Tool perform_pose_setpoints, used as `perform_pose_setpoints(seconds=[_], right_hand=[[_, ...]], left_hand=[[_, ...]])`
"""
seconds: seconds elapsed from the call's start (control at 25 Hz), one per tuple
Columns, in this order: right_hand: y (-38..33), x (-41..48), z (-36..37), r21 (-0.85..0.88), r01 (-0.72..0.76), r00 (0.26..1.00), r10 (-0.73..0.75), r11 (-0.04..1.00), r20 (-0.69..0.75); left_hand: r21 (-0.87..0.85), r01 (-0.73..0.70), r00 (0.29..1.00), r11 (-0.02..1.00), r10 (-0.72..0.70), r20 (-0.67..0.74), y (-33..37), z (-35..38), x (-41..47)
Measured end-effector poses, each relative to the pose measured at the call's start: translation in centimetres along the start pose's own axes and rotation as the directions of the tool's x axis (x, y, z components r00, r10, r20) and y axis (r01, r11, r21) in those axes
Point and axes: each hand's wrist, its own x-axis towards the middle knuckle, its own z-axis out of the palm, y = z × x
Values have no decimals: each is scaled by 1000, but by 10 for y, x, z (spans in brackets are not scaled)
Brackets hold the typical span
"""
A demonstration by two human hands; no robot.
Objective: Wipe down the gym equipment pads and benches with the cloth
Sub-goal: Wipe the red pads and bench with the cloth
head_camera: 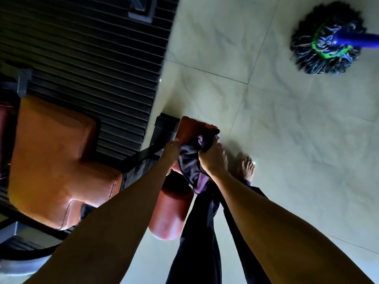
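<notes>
While both arms are reaching down, the right hand (212, 158) is clenching the cloth (188, 162) over the red roller pad (187, 128) and the left hand (171, 153) is gripping its edge.

Two hands meet at the middle of the frame: one left hand (172, 151) and one right hand (212, 160). One dark cloth (189, 162). Two red rollers: one upper roller pad (185, 128) and one lower roller pad (170, 214). One orange seat pad (55, 158) at left (a darker red pad edge (3, 124) at far left may be a second). One mop (326, 39), upper right. One bare foot (246, 167) plainly shown
</notes>
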Motion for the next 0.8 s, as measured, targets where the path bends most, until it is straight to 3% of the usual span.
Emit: perform_pose_setpoints(seconds=[0.16, 0.36, 0.56, 0.8], right_hand=[[-32, 7, -43, -141, 188, 982, -191, 972, -12], [-87, 27, -103, -326, 429, 898, -438, 842, 51], [-140, 36, -173, -472, 541, 833, -521, 696, 188], [-202, 14, -258, -567, 579, 775, -612, 586, 159]], left_hand=[[63, -71, 997, 995, 70, 9, 63, -10, -59], [-71, -145, 978, 987, 132, -162, 122, -24, -102], [115, -220, 943, 969, 242, -228, 181, -48, -139], [340, -280, 890, 898, 376, -258, 260, -76, -206]])
